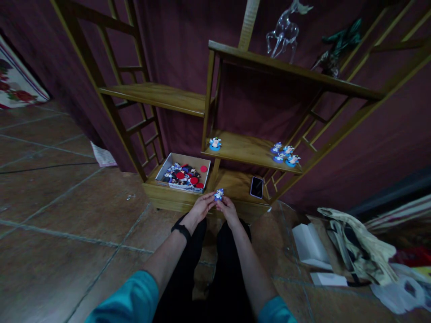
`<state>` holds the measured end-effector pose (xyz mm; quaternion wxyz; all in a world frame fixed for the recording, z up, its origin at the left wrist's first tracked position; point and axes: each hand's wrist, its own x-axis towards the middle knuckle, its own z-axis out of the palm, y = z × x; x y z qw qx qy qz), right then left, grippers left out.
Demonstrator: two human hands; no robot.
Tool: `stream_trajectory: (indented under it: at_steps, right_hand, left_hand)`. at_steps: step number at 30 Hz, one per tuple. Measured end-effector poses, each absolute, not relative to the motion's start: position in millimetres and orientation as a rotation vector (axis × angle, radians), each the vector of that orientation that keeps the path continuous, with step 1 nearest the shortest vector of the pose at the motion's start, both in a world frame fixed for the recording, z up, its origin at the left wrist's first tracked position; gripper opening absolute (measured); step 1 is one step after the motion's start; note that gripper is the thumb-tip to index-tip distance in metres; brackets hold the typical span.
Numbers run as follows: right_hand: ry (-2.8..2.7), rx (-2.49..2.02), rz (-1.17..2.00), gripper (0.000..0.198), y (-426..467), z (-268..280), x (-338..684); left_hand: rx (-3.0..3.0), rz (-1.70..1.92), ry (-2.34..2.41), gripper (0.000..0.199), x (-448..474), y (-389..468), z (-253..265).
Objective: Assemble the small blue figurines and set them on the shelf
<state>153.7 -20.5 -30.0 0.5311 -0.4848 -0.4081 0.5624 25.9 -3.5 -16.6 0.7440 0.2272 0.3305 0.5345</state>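
Note:
A small purple-and-white figurine on a purple base is held between both hands in front of the cabinet. My left hand, with a dark band on its wrist, pinches it from the left. From the right, my right hand grips it near the base. Just beyond my left hand, an open cardboard box holds many jumbled figurines with red and dark bases. On the middle shelf, one figurine with a blue base stands at the left end. Several purple- and blue-based figurines stand grouped at the right end.
A phone lies on the wooden cabinet's lower surface. A clear glass deer and a dark green ornament stand on the upper shelf. White boxes, cloth and plastic bags lie on the tiled floor at right.

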Motion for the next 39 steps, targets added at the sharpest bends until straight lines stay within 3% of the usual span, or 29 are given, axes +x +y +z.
stream_trajectory:
  at_steps: [18,27,39]
  right_hand:
    - [-0.903,-1.148,1.37,0.048,-21.9,-19.8,151.6]
    - [-0.9,-1.13,1.33,0.04,-24.7,-19.8,145.1]
    - [-0.849,-1.153,1.347,0.041,-23.8,-16.9,145.4]
  left_hand:
    - [0.461,1.168,0.704,0.023,26.5,-1.7,-15.5]
    - [0.416,1.189,0.735,0.011,24.7,-2.7,-12.3]
    - [0.447,1.168,0.707,0.02,25.0,-2.6,-13.9]
